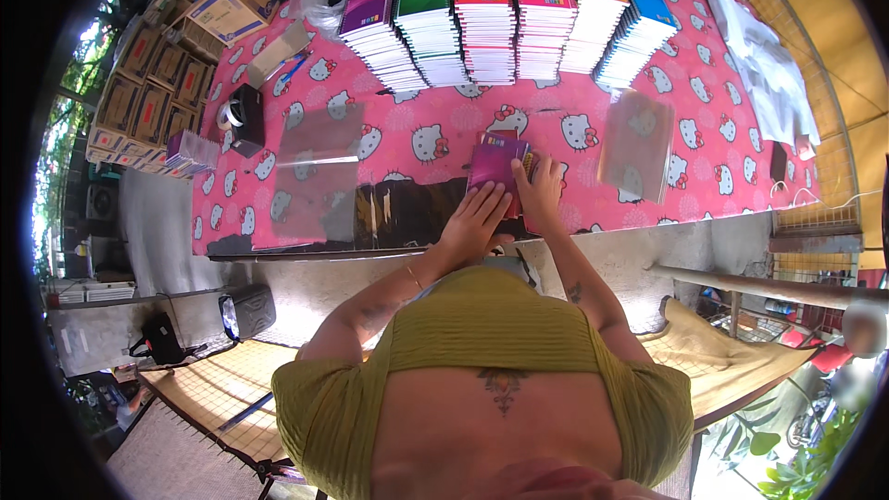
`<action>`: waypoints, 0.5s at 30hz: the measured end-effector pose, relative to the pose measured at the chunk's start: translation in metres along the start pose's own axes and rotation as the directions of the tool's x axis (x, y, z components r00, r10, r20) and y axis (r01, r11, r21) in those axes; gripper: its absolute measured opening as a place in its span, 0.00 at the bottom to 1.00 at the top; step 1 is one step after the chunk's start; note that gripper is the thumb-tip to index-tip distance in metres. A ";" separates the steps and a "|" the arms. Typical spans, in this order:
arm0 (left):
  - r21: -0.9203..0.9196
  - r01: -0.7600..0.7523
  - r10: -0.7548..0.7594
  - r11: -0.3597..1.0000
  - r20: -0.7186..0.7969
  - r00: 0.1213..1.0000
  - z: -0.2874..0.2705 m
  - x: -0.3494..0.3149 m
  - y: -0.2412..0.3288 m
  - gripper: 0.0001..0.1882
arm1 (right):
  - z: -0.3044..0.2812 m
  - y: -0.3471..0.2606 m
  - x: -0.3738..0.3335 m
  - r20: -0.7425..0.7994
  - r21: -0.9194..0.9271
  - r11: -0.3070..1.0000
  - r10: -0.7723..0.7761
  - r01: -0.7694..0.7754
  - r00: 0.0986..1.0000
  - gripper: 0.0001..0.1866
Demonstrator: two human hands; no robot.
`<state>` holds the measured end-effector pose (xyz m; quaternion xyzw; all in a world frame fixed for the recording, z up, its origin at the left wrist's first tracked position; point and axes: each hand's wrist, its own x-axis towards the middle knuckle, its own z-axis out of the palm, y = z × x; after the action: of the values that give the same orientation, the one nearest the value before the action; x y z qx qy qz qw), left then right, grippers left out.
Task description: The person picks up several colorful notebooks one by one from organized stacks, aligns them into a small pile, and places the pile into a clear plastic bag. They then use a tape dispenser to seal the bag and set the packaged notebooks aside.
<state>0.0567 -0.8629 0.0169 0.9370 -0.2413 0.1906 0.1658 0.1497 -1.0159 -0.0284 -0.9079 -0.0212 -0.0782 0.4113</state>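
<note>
A small purple spiral notebook [494, 165] lies at the table's near edge, on top of something red whose edges show around it. My left hand [478, 219] presses its fingers over the notebook's lower left part, gripping it by the near edge. At the right side, my right hand [541, 187] clasps the spiral edge, its thumb resting on the cover. Clear plastic sheets [318, 171] lie to the left of my hands, and another pile of clear plastic covers [636, 143] is to the right.
Tall notebook stacks in purple [370, 32], green [428, 28], red, pink, yellow and blue [639, 28] line the far side. A black tape dispenser [246, 120] stands at left, near cardboard boxes [148, 83]. White plastic [755, 56] and a dark phone-like object [779, 163] lie right.
</note>
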 end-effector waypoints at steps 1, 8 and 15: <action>-0.041 0.013 -0.013 0.999 0.004 1.000 0.002 -0.001 -0.005 0.27 | 0.002 -0.001 -0.003 -0.049 -0.007 1.000 -0.007 0.007 0.999 0.31; -0.282 0.407 -0.466 0.869 -0.192 0.863 0.007 0.020 -0.032 0.24 | 0.008 0.026 0.013 0.258 0.526 0.773 0.253 -0.356 0.932 0.35; -0.757 0.586 -0.540 -0.289 0.634 0.553 0.025 0.026 -0.053 0.18 | 0.007 -0.023 0.020 0.619 0.583 0.532 0.199 -0.614 0.760 0.42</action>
<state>0.1124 -0.8392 -0.0055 0.5684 0.1721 -0.1381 0.7926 0.1679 -0.9961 -0.0122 -0.6145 0.0673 0.2678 0.7390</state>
